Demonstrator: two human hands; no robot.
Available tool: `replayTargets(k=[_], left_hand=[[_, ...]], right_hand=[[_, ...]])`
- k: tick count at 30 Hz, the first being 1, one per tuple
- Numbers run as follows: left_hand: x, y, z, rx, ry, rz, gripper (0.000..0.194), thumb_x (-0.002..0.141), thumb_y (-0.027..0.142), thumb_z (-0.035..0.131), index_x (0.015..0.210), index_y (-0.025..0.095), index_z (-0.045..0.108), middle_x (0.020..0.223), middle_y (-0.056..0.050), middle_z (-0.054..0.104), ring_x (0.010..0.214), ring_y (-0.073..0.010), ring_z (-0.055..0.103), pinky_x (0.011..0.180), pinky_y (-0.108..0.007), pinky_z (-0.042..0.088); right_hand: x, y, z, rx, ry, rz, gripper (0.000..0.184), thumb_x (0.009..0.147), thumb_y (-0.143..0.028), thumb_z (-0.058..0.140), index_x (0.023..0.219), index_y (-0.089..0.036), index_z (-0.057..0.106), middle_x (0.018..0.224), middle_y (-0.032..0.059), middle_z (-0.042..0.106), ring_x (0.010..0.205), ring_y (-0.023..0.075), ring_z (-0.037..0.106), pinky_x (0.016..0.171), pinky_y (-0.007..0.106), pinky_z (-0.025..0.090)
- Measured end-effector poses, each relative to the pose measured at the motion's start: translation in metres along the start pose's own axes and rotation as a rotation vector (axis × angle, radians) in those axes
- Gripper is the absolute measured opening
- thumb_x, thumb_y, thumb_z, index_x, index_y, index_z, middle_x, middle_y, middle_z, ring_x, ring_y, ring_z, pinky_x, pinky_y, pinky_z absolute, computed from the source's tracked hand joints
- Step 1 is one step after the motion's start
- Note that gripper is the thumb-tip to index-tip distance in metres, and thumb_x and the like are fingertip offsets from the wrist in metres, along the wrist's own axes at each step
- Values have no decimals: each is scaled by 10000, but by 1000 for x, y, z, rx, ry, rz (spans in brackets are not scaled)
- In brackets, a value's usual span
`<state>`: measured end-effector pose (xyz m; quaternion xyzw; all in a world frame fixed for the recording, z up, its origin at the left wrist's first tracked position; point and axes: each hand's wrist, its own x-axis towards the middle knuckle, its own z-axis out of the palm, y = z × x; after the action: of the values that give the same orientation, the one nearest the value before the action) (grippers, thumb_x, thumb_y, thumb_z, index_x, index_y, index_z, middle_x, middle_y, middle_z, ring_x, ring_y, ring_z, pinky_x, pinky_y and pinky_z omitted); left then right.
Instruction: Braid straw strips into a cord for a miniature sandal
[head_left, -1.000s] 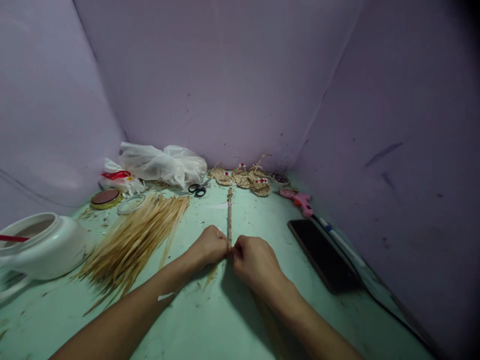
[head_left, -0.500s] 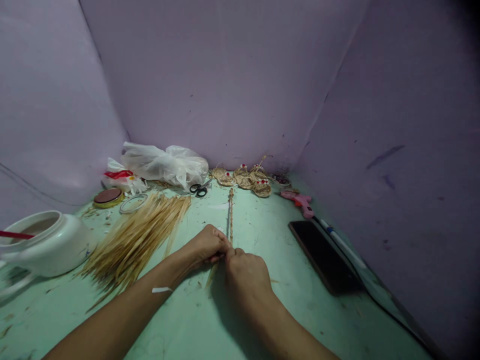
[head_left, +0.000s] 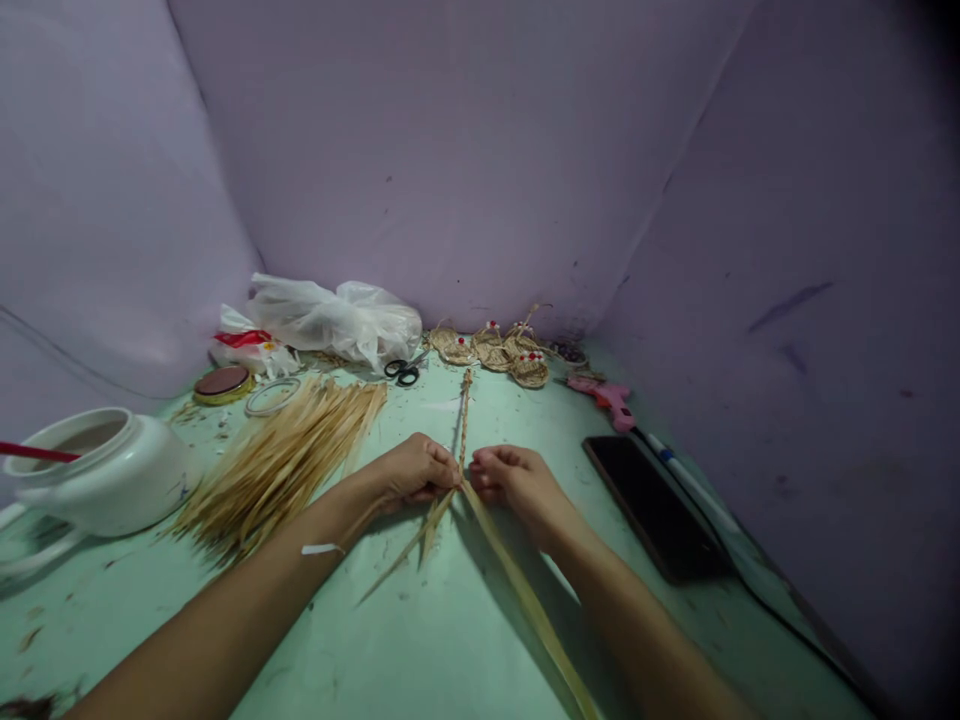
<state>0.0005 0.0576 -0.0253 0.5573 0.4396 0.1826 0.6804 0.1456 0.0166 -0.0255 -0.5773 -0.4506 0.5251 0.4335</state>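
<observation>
A thin braided cord of straw-coloured fibre (head_left: 466, 425) stands out straight in front of me. My left hand (head_left: 420, 470) is closed, pinching the cord's near end. From that pinch a long pale strip (head_left: 517, 580) runs down to the lower right, and shorter loose strips (head_left: 429, 530) point to the lower left. Just right of the cord, my right hand (head_left: 514, 480) has its fingers curled together; whether anything is between them is hidden. A bundle of dried fibre strips (head_left: 289, 465) lies left of my hands.
Black-handled scissors (head_left: 403, 372), a plastic bag (head_left: 337, 318) and woven pieces with red beads (head_left: 491, 350) lie along the back wall. At left stand a white pot (head_left: 112, 485) and a round tin (head_left: 223, 384). A phone (head_left: 652, 510) and a pink glue gun (head_left: 611, 400) lie at right.
My right hand has moved off the left hand to the right and slightly up. The long strip and the shorter strips now show below the pinch. The view has shifted slightly.
</observation>
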Motion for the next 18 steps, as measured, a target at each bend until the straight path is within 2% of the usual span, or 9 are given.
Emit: replayTargets(k=[2,4,8,13,16,18], left_hand=[[0,0,2,26,5,1,70,487,183,525,495,117,503,345,61,365,284,-27,230,326,-195,100],[0,1,4,67,11,-7,47,482,165,502,482,118,496,340,62,356,292,-27,224,338,-196,113],[-1,4,4,227,-30,2,84,501,167,468,499,107,527,342,59,340,326,-33,221,368,-203,125],[-2,5,1,456,-29,91,104,508,158,430,473,110,516,368,59,304,381,-41,226,400,-201,152],[-3,5,-1,576,20,64,110,500,155,426,454,110,515,386,41,368,393,-50,276,407,-195,194],[-3,5,-2,628,48,24,122,497,163,436,468,107,541,389,28,406,394,-61,318,409,-195,222]], right_hand=[[2,5,4,68,-187,124,136,665,-254,484,617,-133,525,486,-8,509,412,77,437,419,193,316],[1,7,8,26,-245,147,142,655,-241,480,568,-134,516,405,-36,437,348,56,348,366,186,233],[2,11,10,-113,-178,127,160,627,-216,476,506,-125,530,371,-50,384,328,31,230,354,200,128],[7,20,9,-194,-115,76,143,588,-211,489,462,-145,488,387,-36,428,348,40,271,368,205,158],[9,24,10,-210,-83,11,103,566,-196,499,475,-148,486,392,-40,432,375,50,313,386,199,197],[9,25,11,-188,-79,20,101,566,-203,502,484,-149,483,395,-41,435,380,51,317,390,198,205]])
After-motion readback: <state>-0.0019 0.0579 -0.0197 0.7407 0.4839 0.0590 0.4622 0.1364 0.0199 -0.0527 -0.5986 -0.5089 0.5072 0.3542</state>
